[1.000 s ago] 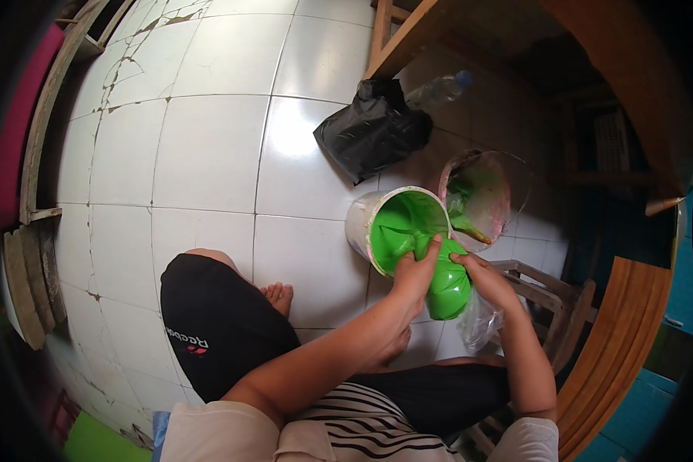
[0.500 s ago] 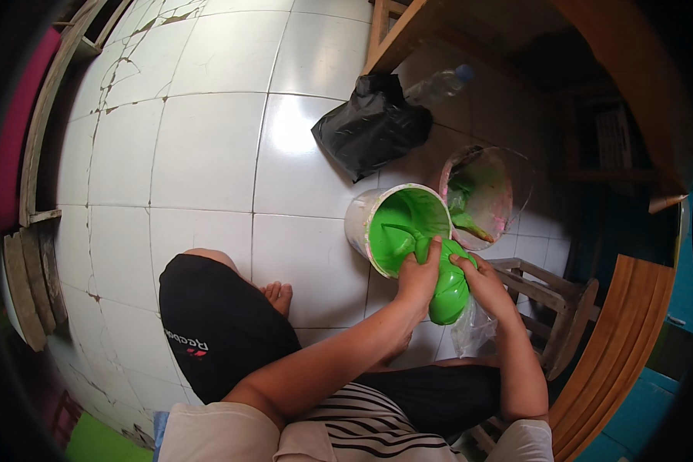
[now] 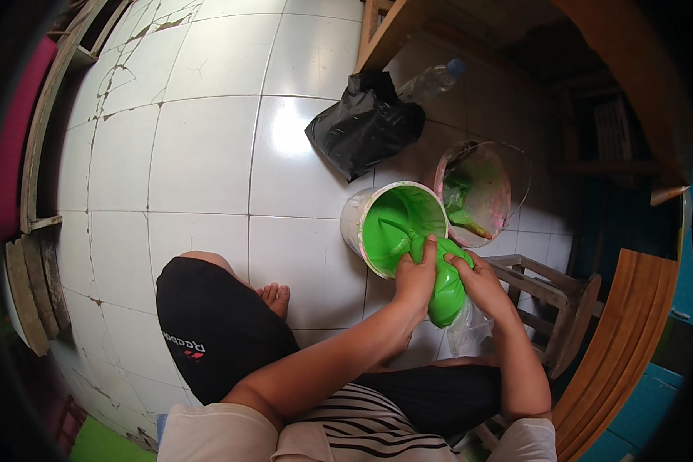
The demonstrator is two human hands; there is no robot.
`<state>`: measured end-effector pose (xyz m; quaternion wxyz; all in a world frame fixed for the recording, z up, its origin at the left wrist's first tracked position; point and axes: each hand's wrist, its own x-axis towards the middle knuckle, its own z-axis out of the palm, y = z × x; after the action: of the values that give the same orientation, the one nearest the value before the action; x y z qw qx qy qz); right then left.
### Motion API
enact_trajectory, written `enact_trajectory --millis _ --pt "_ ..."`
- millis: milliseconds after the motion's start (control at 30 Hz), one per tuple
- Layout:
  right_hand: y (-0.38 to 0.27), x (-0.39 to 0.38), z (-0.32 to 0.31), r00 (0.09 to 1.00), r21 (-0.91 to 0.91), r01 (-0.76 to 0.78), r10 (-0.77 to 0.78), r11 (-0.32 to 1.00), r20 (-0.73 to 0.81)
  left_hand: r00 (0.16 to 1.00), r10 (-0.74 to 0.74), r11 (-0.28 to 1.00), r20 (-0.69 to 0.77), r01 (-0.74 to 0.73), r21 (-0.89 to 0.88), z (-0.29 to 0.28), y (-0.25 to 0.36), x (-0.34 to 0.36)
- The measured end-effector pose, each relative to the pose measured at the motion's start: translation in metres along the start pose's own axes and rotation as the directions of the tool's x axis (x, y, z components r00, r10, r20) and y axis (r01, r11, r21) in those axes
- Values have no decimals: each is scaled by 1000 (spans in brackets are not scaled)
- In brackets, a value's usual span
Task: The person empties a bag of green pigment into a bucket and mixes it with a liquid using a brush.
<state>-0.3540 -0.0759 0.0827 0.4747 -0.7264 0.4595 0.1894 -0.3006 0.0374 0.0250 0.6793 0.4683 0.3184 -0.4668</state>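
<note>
My left hand point(image 3: 416, 273) is closed on a plastic bag full of glossy green paste point(image 3: 446, 300), near its narrow upper part. My right hand point(image 3: 477, 277) grips the same bag on its right side, with clear loose plastic point(image 3: 466, 339) hanging below. The bag's top lies at the near rim of a white bucket point(image 3: 354, 231), which holds green paste with a strand of it across the surface. A second, stained bucket point(image 3: 497, 196) with a wire handle stands behind to the right, with green-smeared items inside.
A black plastic bag point(image 3: 366, 127) and a clear bottle point(image 3: 431, 81) lie on the cracked tiled floor point(image 3: 192, 154), beside a wooden frame point(image 3: 385, 35). A wooden stool point(image 3: 562, 308) and curved wooden boards point(image 3: 624, 323) are at right. My bare foot point(image 3: 277, 300) rests left of the bucket.
The green bag bulges slightly further down and the hands have shifted a little with it, still gripping it. The surroundings sit slightly further left and up as the view moves.
</note>
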Motion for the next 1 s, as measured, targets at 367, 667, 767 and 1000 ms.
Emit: enact_trajectory --millis 367,667,767,1000 --pt "-6 -5 0 1000 -67 29 -30 997 -6 1000 8 999 19 -7 -38 1 -2 -2" --pt "-19 -14 -1 1000 -120 27 -27 992 0 1000 13 1000 -5 -13 -15 3 -2 -4" --pt "-18 -15 -2 999 -116 37 -36 993 12 1000 8 1000 -3 -8 -11 5 2 -9" --pt "-27 -20 -2 999 -133 48 -44 990 30 1000 9 1000 -14 -9 19 5 -3 -6"
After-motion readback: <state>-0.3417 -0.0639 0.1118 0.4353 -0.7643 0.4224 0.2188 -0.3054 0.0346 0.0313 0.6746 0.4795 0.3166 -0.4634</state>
